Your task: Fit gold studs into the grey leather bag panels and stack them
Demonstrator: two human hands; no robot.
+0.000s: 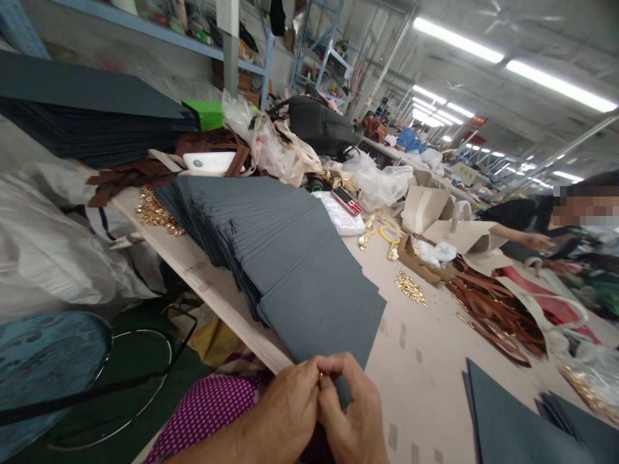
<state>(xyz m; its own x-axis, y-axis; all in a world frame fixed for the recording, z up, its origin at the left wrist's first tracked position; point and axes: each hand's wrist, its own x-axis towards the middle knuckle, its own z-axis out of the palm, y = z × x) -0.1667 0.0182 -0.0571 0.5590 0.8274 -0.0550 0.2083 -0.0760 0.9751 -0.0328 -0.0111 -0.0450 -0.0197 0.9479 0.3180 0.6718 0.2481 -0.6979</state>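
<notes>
Pinching a small gold-coloured fitting between the fingertips of both hands, I hold it just above the near edge of the worktable. My left hand and my right hand meet fingertip to fingertip, both closed narrow around the fitting; only a glint of it shows, so I cannot tell its shape. Directly beyond my hands lies a fanned stack of grey sheets, overlapping like shingles and running away from me toward the far left; its nearest sheet reaches under my fingers.

Further grey sheets lie at the right near edge, well apart from the stack. Loose gold hardware sits on the bare tabletop to the right of the stack, and another gold heap sits at the stack's far left end. Brown leather straps lie in a bundle further right. A small red phone rests on a white packet behind the stack. Another person works at the far right of the table, one hand extended over it.
</notes>
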